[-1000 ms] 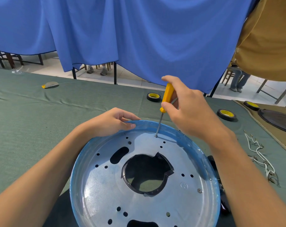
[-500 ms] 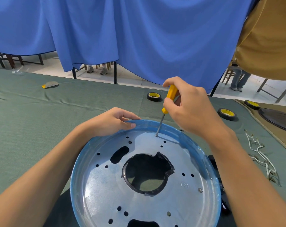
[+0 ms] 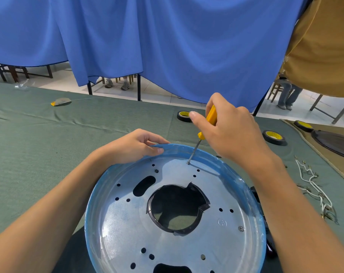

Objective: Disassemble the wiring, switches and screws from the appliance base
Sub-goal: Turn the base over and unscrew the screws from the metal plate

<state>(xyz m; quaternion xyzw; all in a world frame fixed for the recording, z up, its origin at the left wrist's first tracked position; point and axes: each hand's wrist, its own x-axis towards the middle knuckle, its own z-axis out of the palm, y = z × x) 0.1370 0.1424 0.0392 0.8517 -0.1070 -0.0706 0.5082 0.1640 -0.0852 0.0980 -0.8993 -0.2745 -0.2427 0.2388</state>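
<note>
– Head view has you mid-screw. Your right hand (image 3: 232, 133) pinches the yellow plastic handle of the thin-shafted screwdriver (image 3: 211, 116). Its tip is seated in the small silver screw (image 3: 188, 163) at the far edge of the round, silvery-blue metal appliance base (image 3: 124, 229).
– Your left hand (image 3: 135, 146) grips the far-left rim, thumb inside, bracing it. The base lies just in front of you on the green cloth-covered table (image 3: 49, 144), resting on something dark.
– By my reckoning you are backing that screw out. Next, turn with steady downward pressure so the tip does not slip, then lift the screw clear. A second screw (image 3: 241, 228) sits at the near right.
– Thin white wires (image 3: 313, 184) lie loose on the cloth to the right, so the wiring looks at least partly done.
– Hard to judge: how far out the far screw stands, since it is tiny. The dark part under the base's right edge is mostly hidden by your forearm, and the frame cuts off the base's near edge.
</note>
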